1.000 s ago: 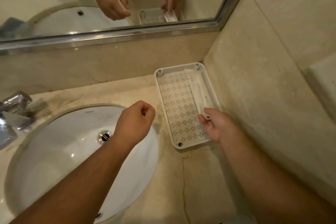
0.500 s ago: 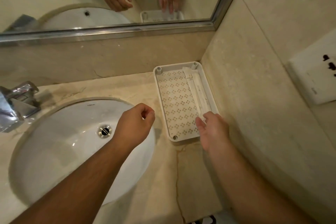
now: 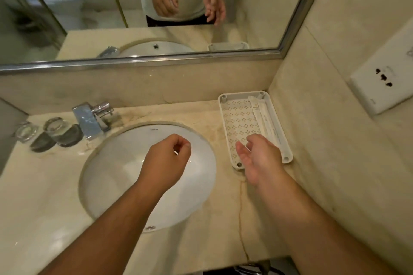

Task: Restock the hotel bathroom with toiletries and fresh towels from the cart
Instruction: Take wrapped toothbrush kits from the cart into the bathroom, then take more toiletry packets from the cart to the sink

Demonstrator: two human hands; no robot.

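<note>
Lying flat along the right side of the white tray [image 3: 243, 94], in the counter [image 3: 55, 185] corner: long thin toiletry packets [image 3: 264, 118]. Probably light, bendy and a bit slippery; best pinched softly near the middle. Right hand [image 3: 261, 158] above the tray's near end, fingers loose, holding nothing. Left hand [image 3: 167, 158] curled over the sink [image 3: 125, 163]; cannot tell if anything is inside.

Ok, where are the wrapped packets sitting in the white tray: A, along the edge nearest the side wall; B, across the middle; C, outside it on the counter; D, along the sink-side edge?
A: the wrapped packets lie lengthwise against the rim of the white tray nearest the side wall.
</note>
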